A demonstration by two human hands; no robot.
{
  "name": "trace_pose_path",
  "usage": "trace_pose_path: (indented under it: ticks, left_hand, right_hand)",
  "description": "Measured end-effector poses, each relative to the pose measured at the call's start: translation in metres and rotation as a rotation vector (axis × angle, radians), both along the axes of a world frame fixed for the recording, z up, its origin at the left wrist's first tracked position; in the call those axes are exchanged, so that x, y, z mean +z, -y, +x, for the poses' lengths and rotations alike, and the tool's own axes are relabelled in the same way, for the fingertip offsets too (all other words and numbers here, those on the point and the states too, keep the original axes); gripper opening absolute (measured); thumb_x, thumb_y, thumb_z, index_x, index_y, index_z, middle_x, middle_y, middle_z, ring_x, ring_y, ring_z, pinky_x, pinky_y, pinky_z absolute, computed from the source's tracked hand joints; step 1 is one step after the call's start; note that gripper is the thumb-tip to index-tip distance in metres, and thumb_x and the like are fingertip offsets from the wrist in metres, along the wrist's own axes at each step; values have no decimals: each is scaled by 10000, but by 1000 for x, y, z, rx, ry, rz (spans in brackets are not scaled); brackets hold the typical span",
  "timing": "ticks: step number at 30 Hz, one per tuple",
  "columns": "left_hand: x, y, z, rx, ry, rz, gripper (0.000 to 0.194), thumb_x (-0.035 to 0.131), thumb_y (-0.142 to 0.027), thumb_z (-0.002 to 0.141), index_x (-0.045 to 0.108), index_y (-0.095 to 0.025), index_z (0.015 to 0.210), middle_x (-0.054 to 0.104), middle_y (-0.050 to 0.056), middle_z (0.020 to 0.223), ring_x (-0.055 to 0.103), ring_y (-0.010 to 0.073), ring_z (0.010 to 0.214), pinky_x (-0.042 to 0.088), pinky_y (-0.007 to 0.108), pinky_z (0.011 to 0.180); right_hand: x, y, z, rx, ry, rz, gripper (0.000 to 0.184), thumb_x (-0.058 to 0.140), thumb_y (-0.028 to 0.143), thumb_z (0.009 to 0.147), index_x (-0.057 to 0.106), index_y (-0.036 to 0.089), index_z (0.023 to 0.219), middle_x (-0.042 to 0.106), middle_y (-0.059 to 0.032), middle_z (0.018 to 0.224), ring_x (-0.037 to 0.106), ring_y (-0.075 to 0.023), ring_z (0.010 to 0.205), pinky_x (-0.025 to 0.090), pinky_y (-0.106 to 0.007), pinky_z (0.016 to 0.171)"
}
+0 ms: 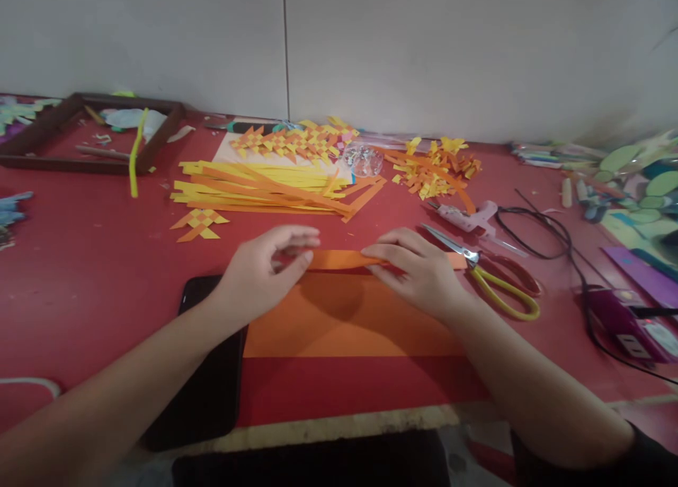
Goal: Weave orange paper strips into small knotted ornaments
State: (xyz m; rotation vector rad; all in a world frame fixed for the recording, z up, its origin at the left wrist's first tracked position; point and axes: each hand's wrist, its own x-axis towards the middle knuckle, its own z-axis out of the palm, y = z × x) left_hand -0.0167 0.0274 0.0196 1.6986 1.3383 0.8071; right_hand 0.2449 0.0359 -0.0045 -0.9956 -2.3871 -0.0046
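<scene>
An orange paper strip [336, 260] runs sideways between my two hands, slightly curved. My left hand [262, 268] has its thumb at the strip's left end, with the fingers curled above. Along the strip to the right, my right hand [416, 267] pinches it between thumb and fingers. The strip's far end shows past that hand, by the scissors [474, 258] with one yellow and one red handle. Below both hands an orange paper sheet [339, 321] lies flat on the red table. A black phone [215, 374] lies partly under my left forearm.
Behind lie yellow and orange strips [254, 187], a woven paper piece [201, 224] and a woven chain [291, 142]. At right are a glue gun [466, 217], its black cable and a purple power strip [630, 325]. A brown frame [68, 164] sits back left.
</scene>
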Motion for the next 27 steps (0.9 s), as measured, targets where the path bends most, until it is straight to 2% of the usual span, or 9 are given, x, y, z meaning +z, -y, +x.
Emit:
trace_pose_path:
  ticks: [3,5,7,9,11,15,24,26,27]
  left_hand:
    - [23,-3,-17,169,-291,350,334,523,-357,913,597,-228,1212,663,74,1249,659,232,1051,556,277,747]
    - [35,0,-28,169,-559,423,366,472,-371,922,582,-212,1233,645,116,1243,635,297,1090,549,361,806]
    - [39,10,-37,54,-883,384,465,486,-419,892,572,-140,1254,623,195,1229,593,405,1132,495,507,917]
    - [35,24,-43,-13,-1115,219,556,485,-462,866,552,-96,1280,600,254,1215,624,461,1025,511,563,826]
    - [28,37,-45,-37,-1241,64,644,413,-507,876,492,-75,1347,585,280,1192,660,462,860,526,560,679]
    - [21,46,-40,14,-1297,-4,666,318,-517,889,422,-113,1408,575,269,1158,659,466,814,511,531,597]
    - [30,33,-33,-27,-1214,-66,490,400,-435,848,508,-163,1241,503,284,1264,678,431,768,507,528,597]
    - [33,34,-29,-18,-1241,-20,484,413,-426,867,503,-144,1249,522,291,1241,667,462,804,510,549,598]
    - [34,33,-26,14,-1248,59,480,435,-422,871,502,-132,1248,528,296,1241,635,511,912,510,573,628]
  right_hand:
    - [1,-2,3,32,-80,53,196,590,179,901,658,272,1058,692,-54,936,667,-200,846,551,-334,729]
    - [0,-4,5,32,-100,79,193,614,184,888,658,261,1059,695,-60,942,666,-208,855,554,-346,744]
    - [-1,-5,6,22,-104,91,179,611,184,888,662,252,1046,697,-67,948,666,-215,865,555,-360,762]
    - [-3,-5,6,6,-100,93,166,601,195,896,661,252,1039,696,-71,963,667,-221,882,555,-372,782]
    - [-3,-6,5,-9,-93,92,158,590,206,904,655,255,1039,692,-72,978,667,-221,895,557,-371,788]
    - [-3,-6,3,15,-112,101,158,573,192,909,647,246,1039,686,-77,975,668,-217,891,563,-358,771]
    - [-2,-3,2,71,-78,75,239,575,119,852,620,229,1060,686,-88,1006,670,-226,924,564,-352,776]
    - [0,-1,0,78,-69,81,254,583,112,833,615,225,1058,686,-90,1002,674,-228,916,567,-340,751]
    - [0,1,-1,79,-65,87,258,588,114,825,611,225,1058,686,-90,997,675,-230,911,568,-338,743]
